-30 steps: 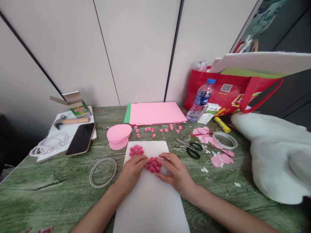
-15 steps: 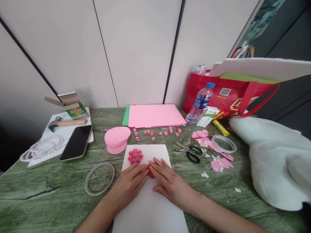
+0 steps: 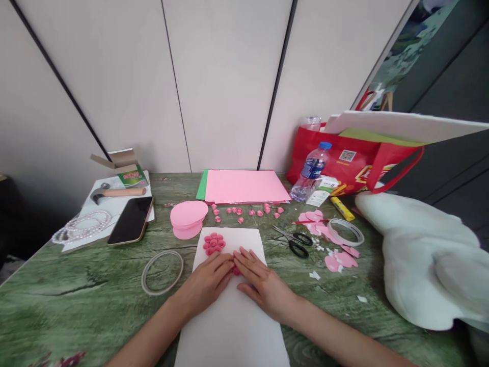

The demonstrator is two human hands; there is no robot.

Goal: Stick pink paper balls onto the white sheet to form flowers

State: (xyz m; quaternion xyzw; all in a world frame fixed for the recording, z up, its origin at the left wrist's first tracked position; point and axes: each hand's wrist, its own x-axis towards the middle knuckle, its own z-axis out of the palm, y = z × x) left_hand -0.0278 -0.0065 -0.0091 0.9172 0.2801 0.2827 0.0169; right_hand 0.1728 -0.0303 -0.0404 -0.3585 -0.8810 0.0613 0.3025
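Observation:
A long white board (image 3: 235,321) lies before me. Near its far left corner sits a round cluster of several rolled pink paper roses (image 3: 214,242). My left hand (image 3: 211,280) rests on the board just below that cluster, fingers stretched forward and thumb hidden. Opposite it, my right hand (image 3: 261,285) lies with fingers extended and thumb apart. Their fingertips meet over more dark pink paper roses (image 3: 236,271), mostly covered by the fingers. Both hands touch these roses from above and the sides; neither is wrapped round one.
Loose paper roses (image 3: 240,220) line up beyond the board. Scissors (image 3: 296,239), a tape roll (image 3: 346,232) and pink scraps (image 3: 341,260) lie right; another tape roll (image 3: 162,272), pink paper circles (image 3: 188,214) and a phone (image 3: 130,220) left. A water bottle (image 3: 310,171) stands behind.
The view has shifted slightly, so the surroundings sit a little differently. Both hands stay over the same roses, with hardly any movement.

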